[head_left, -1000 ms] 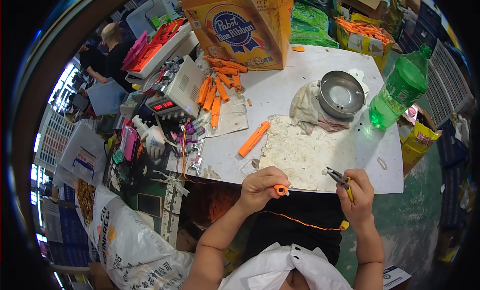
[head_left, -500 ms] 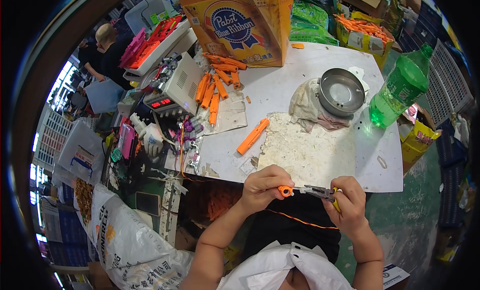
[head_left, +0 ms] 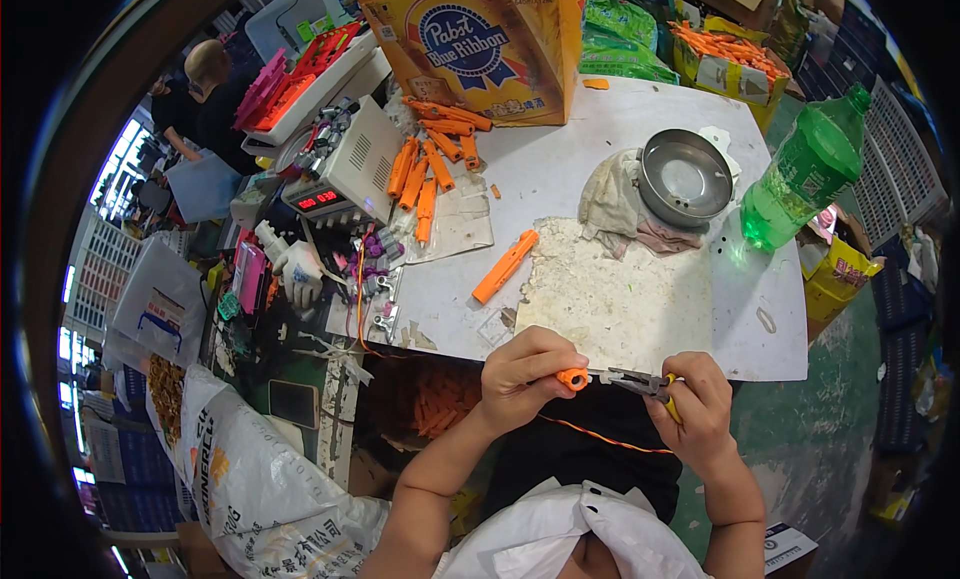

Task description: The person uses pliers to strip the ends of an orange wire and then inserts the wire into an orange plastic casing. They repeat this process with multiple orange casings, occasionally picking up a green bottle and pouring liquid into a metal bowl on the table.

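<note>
My left hand (head_left: 525, 381) is closed around an orange plastic tube-like piece (head_left: 573, 380), whose open round end faces me. In my right hand (head_left: 698, 404) is a pair of pliers (head_left: 645, 383) with yellow handles. The jaws point left toward the orange piece, and a small pale bit shows between the two; whether they grip it cannot be made out. Both hands are at the front edge of the table, over a worn cream-coloured mat (head_left: 610, 299). A similar orange piece (head_left: 505, 269) lies left of the mat.
Beyond the mat, a round metal bowl (head_left: 686, 178) rests on a rag, with a green plastic bottle (head_left: 805, 179) to its right. A pile of orange pieces (head_left: 425, 209) lies by a power supply (head_left: 340, 169). A tall yellow carton (head_left: 470, 54) stands behind. A twisted wire (head_left: 600, 439) hangs below the edge.
The view has shifted slightly. Both hands keep nearly the same place and hold, with the orange piece and pliers hardly moved.
</note>
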Demonstrator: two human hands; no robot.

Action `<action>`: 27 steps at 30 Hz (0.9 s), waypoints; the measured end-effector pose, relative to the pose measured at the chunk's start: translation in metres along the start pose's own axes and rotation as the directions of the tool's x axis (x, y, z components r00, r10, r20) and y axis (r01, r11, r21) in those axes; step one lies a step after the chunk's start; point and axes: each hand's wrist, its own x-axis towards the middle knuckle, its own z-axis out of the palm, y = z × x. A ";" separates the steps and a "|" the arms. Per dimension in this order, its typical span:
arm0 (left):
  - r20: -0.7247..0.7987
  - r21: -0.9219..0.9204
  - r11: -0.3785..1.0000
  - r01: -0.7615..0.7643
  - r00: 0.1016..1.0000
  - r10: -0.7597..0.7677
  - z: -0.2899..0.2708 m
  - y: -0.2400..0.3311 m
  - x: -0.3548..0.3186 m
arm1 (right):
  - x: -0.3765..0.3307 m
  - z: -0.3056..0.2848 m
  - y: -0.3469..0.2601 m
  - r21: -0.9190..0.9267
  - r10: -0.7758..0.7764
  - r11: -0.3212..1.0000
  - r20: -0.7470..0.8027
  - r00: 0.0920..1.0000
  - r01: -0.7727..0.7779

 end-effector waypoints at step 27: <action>0.480 0.843 0.283 -0.458 0.877 -0.012 -0.045 -0.051 0.018 | -0.017 -0.005 0.015 -0.055 0.152 0.986 -0.106 0.983 -0.159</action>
